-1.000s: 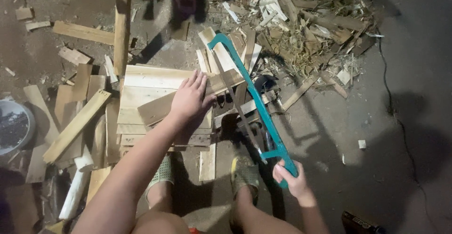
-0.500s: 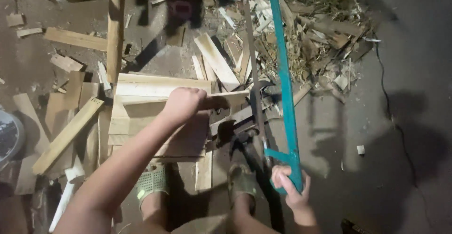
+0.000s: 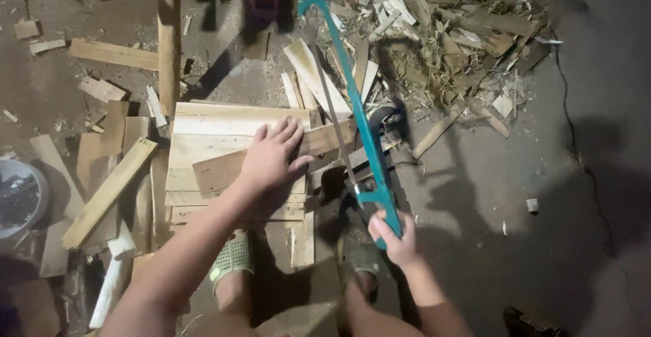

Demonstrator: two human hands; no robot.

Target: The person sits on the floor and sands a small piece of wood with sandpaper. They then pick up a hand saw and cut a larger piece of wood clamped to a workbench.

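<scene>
1. Hacksaw [image 3: 352, 100], teal-framed, is in my right hand [image 3: 393, 239]; its long axis runs from the grip near me, low and right of centre, away and slightly leftward to its far tip near the top of the view.
2. My right fingers are curled tight around the saw's handle at the near end, so this hand carries the tool entirely.
3. Its thin blade crosses the right end of a narrow wooden slat [image 3: 271, 157], which lies roughly left to right, almost square to the saw's line.
4. My left hand [image 3: 271, 157] presses flat on that slat, fingers spread and pointing far-right, just left of the blade and apart from it.
5. The slat rests on a stack of pale boards [image 3: 217, 123] on the dirt floor [image 3: 475, 174], with my sandalled feet [image 3: 234, 259] just near of it.
6. Loose offcuts and a heap of splintered scraps [image 3: 461, 45] lie far right; a round metal lid [image 3: 17, 198] sits at the left edge.
</scene>
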